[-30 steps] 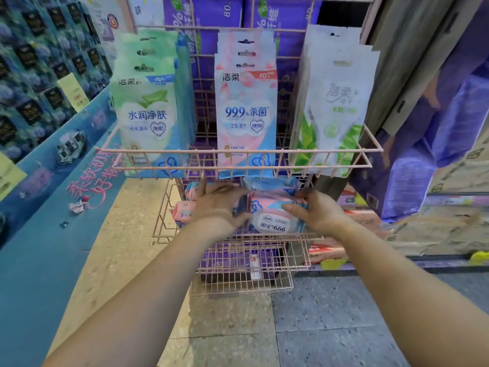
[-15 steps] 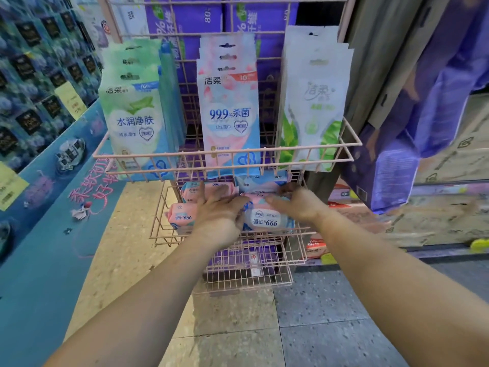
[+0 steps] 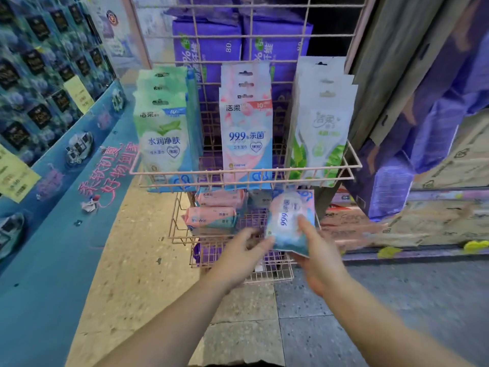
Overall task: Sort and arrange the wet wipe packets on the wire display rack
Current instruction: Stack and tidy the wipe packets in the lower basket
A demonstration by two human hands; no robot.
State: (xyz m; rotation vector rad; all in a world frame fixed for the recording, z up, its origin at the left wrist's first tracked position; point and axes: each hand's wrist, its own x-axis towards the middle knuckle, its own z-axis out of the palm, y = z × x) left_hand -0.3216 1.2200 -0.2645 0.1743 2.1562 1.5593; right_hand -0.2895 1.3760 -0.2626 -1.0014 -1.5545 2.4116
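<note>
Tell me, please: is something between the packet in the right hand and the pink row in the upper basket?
Yes. The upper basket's front rail runs across above the held packet, so the right hand would probably have to lift it over that rail to reach the pink row.

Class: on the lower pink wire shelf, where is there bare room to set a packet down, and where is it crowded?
Bare mesh lies right of the stacked pink packets, behind the left hand and the packet in the right hand. The left side is crowded.

Bright, even store light; motion blur smears both hands (image 3: 277,250), edges bowing wide-angle.
</note>
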